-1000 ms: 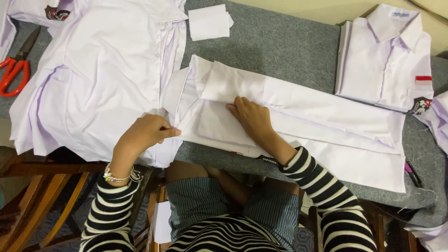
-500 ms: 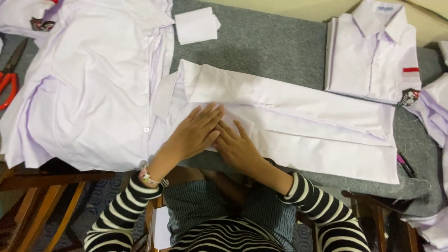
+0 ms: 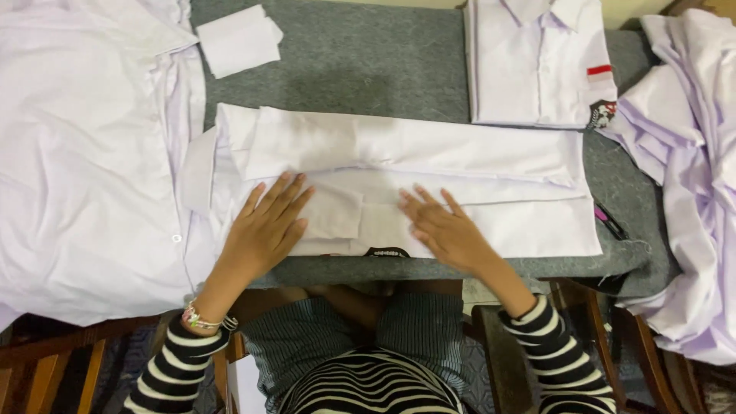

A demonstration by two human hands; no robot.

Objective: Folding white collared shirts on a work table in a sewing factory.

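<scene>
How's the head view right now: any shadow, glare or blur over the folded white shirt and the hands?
Head view: even, soft light, no glare. A faint shadow falls across the folded white shirt near its top fold and the grey table cover above it. Left hand and right hand are sharp, flat on the shirt; no motion blur.

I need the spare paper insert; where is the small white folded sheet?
In the head view, the white folded sheet lies upper left on the grey table cover, beside the spread shirt.
</scene>
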